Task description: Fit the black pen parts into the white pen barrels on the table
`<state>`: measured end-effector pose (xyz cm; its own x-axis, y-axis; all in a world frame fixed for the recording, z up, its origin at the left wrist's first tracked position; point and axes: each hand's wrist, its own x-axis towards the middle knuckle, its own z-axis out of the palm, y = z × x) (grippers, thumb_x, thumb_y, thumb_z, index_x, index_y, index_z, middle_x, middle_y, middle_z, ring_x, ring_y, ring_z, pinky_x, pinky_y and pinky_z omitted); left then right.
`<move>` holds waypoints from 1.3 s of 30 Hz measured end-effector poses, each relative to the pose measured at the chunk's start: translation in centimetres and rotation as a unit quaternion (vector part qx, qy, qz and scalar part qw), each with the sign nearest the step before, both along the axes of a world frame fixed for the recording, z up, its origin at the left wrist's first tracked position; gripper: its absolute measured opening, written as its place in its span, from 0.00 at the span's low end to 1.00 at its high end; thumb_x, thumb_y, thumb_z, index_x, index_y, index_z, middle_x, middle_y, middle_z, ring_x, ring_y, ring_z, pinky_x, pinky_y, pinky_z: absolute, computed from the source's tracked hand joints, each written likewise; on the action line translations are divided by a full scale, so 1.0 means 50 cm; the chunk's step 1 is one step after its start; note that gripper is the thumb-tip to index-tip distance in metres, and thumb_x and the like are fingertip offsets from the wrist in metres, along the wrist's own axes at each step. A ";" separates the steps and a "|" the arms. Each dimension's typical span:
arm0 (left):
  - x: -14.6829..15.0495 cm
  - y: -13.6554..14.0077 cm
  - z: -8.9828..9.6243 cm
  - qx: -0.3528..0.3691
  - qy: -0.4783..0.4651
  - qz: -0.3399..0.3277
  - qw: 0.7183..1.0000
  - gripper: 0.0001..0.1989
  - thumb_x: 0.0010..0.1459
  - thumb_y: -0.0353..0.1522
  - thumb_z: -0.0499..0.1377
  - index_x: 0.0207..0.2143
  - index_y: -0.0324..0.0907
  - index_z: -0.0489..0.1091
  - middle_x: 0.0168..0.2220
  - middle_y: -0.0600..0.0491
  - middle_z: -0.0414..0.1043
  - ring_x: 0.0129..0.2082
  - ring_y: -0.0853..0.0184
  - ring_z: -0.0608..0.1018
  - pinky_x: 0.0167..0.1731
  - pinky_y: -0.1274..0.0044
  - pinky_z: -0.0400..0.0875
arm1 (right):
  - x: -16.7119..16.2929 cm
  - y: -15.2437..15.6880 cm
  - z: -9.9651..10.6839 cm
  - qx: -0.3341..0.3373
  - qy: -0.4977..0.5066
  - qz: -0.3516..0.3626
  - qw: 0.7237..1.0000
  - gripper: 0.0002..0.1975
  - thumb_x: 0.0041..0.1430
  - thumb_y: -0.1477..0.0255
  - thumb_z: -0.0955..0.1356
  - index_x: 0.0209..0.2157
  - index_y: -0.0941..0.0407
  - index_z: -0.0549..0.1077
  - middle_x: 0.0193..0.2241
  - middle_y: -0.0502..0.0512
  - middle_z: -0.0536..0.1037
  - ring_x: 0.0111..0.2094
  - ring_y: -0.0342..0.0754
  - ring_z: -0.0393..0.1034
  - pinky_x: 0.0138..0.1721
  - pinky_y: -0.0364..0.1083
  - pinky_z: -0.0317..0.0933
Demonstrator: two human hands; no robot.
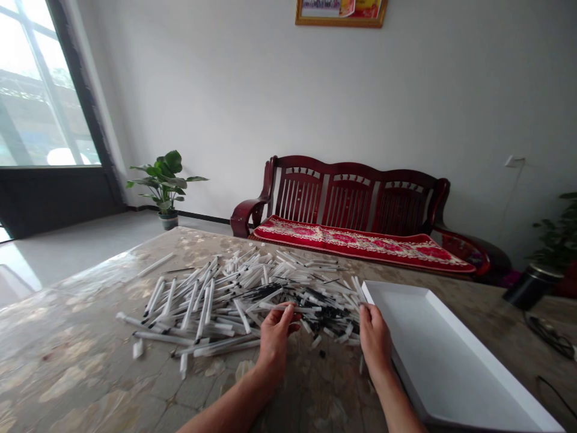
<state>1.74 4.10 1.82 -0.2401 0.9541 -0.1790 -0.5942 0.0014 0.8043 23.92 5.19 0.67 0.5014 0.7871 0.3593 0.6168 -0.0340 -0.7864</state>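
Note:
A wide heap of pen parts (198, 300) is spread over the table: whitish translucent barrels, small white caps and thin black pieces. My left hand (276, 337) is at the near edge of the heap, thumb and fingers pinched on a whitish pen barrel (309, 310) that points to the right. My right hand (375, 340) is beside the heap's right end, close to the left wall of a white tray (455, 343). Its fingers are closed together; what they grip, if anything, is hidden. Black pieces (327, 316) lie between my two hands.
The table (90, 361) has a patterned cover. A few loose caps (137, 349) lie at the heap's near left. To the right of the tray are a black pot (532, 288) and dark cables (547, 337). A wooden bench (351, 198) stands behind the table.

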 end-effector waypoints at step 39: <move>-0.011 0.022 -0.014 0.018 0.002 -0.040 0.999 0.19 0.55 0.37 0.66 0.48 0.43 0.71 0.49 0.44 0.78 0.51 0.59 0.78 0.56 0.65 0.68 | -0.093 -0.035 0.005 0.075 -0.002 0.189 0.979 0.16 0.62 0.59 0.62 0.36 0.54 0.75 0.24 0.53 0.79 0.25 0.50 0.74 0.29 0.44 0.67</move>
<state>1.20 5.23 1.10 -0.1632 0.9762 -0.1429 -0.5909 0.0192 0.8065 19.28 3.42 0.92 0.1825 0.8548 0.4858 0.5666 0.3124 -0.7625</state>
